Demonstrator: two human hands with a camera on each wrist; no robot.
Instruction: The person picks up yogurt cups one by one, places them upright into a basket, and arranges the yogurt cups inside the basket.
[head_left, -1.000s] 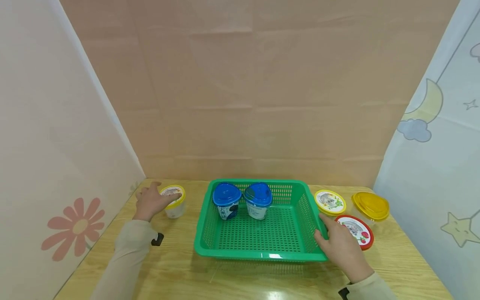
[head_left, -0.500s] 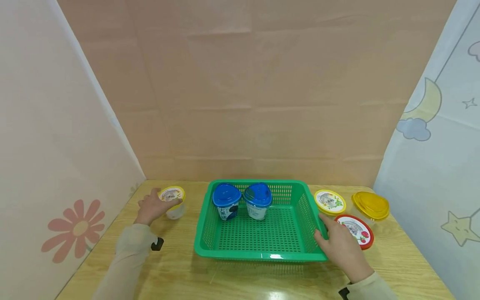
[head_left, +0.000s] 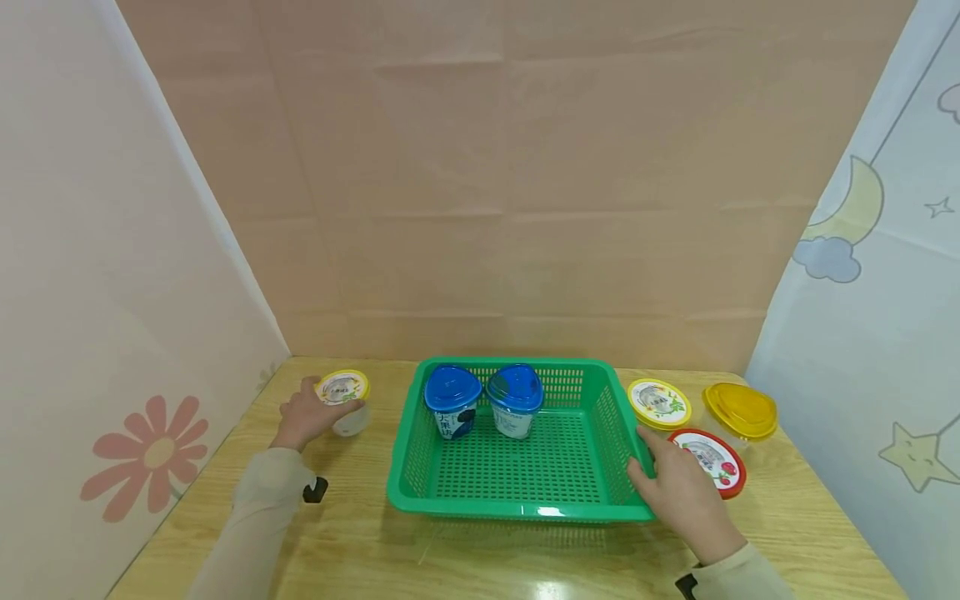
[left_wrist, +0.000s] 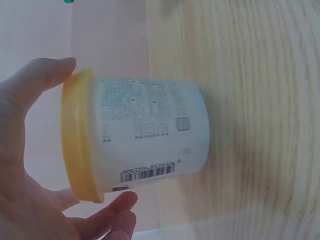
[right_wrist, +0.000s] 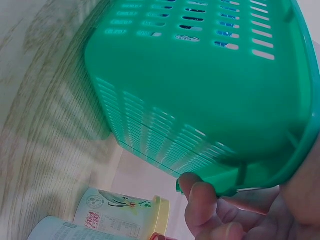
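At the table's left, my left hand [head_left: 309, 415] holds a round white yogurt cup [left_wrist: 150, 130] by its yellow lid [head_left: 345, 387]. In the left wrist view the thumb lies at one side of the lid and the fingers come round the other. The cup stands upright, its base close over the wood. My right hand [head_left: 681, 493] grips the right rim of a green plastic basket [head_left: 525, 510], fingertips [right_wrist: 200, 197] curled under the edge. Inside the basket, two blue-lidded yogurt cups [head_left: 453, 388] stand side by side at the back left.
Right of the basket stand a yellow-lidded cup [head_left: 659, 403], a red-lidded cup [head_left: 708, 461] and a cup with a domed yellow lid [head_left: 742, 410]. A brown backdrop [head_left: 480, 208] rises behind the wooden table [head_left: 480, 558], with printed panels left and right.
My left hand has come down from over the cup and closed round its lid, tilting the cup a little on the way. My right hand and the basket have stayed put.
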